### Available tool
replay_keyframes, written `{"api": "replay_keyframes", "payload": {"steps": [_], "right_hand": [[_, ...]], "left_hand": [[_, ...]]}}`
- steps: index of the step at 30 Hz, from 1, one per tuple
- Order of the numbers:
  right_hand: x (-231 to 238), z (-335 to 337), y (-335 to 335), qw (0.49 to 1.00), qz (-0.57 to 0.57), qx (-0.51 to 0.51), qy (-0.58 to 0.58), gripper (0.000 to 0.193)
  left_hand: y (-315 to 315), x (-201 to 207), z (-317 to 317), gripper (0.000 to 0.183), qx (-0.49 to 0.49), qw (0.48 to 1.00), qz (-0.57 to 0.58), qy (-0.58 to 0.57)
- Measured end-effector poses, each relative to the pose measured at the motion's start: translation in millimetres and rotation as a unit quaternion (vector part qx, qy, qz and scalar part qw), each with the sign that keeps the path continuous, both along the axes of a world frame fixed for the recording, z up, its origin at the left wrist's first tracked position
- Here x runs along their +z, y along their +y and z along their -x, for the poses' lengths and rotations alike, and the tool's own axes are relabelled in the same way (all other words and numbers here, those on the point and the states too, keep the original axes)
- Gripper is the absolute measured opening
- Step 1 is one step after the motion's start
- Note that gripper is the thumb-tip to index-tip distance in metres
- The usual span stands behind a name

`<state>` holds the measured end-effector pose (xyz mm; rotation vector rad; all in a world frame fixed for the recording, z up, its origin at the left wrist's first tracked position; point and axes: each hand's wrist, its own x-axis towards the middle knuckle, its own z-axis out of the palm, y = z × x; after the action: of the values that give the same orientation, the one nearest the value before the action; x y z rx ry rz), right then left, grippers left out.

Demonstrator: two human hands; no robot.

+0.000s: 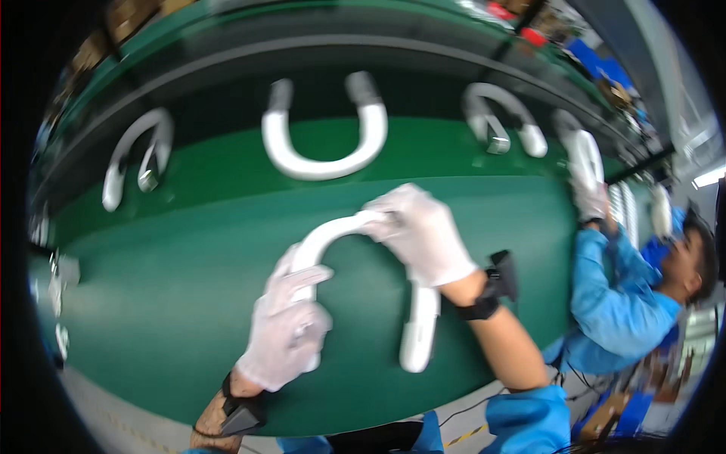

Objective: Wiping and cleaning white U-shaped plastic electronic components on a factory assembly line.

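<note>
A white U-shaped neckband device [327,234] is held over the green work surface, its curve pointing away from me. Around its left arm close the fingers of my left hand [289,329], in a white glove. My right hand [423,234], gloved too, pinches the top of the curve; its fingertips are slightly blurred. The device's right arm [420,333] shows below my right hand and ends in a rounded tip. My left palm and fingers hide the end of the left arm.
Beyond the work surface [189,303], a darker green strip bears more white neckbands, one U-shaped in the middle [325,168], one at left [115,181], one at right [533,140]. At far right a co-worker in blue sleeves [620,303] holds another neckband [586,155].
</note>
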<state>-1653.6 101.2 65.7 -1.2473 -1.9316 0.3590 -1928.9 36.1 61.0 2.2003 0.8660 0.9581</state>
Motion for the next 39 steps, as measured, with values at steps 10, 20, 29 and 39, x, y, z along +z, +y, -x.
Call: {"api": "replay_keyframes", "payload": {"steps": [10,20,29,39], "right_hand": [[26,10,-11,0.991,0.105,-0.011,-0.082,0.019],[30,-6,-58,0.986,0.083,-0.036,-0.138,0.016],[36,82,8,0.98,-0.017,0.101,-0.171,0.021],[49,175,-16,0.929,-0.043,0.298,-0.216,0.01]], "left_hand": [[-5,8,29,0.022,0.02,0.998,0.054,0.03],[-16,-10,34,0.05,0.071,0.997,-0.003,0.016],[-18,4,65,0.097,0.165,0.965,0.192,-0.062],[-18,7,80,0.106,0.159,0.961,0.218,-0.065]]}}
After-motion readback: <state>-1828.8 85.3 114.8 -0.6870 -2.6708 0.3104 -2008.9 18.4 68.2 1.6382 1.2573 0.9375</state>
